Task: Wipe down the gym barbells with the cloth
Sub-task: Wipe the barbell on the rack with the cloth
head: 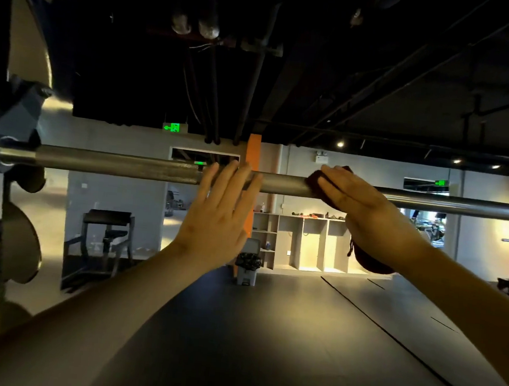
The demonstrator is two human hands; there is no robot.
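A steel barbell [126,165] runs level across the view at head height, its left end seated in a rack. My left hand [217,211] is raised with straight fingers, and the fingertips rest on the bar near its middle. My right hand [360,202] lies flat over a dark red cloth [314,182] and presses it against the bar just to the right. The cloth wraps the bar under my fingers, and its loose end [370,258] hangs below my wrist.
The rack upright and weight plates [21,243] stand close on the left. Ahead lie a dark rubber floor, a bench [106,235], a small bin [247,269], white cubby shelves [304,243] and an orange pillar [253,152]. More gym gear stands at the far right.
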